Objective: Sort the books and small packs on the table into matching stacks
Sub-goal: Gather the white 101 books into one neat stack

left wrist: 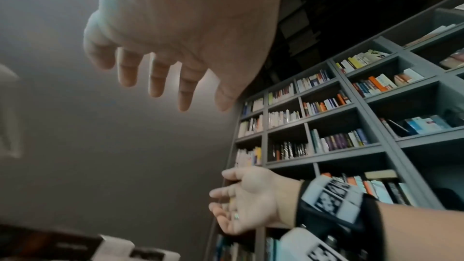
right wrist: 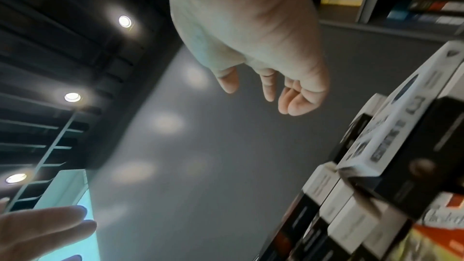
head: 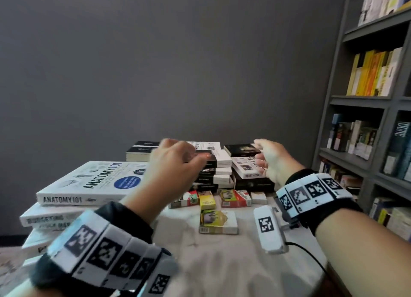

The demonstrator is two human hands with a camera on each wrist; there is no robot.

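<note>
Both hands, left hand (head: 175, 161) and right hand (head: 272, 161), seemingly empty, fingers (left wrist: 157, 78) loosely spread, above stacked books (head: 213, 170).

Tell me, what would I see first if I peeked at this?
Probably the two bare hands, the left hand and right hand, reaching empty over stacked black-and-white books mid-table. Then the big white Anatomy 101 book topping the left pile, and the colourful small packs lying nearer you.
</note>
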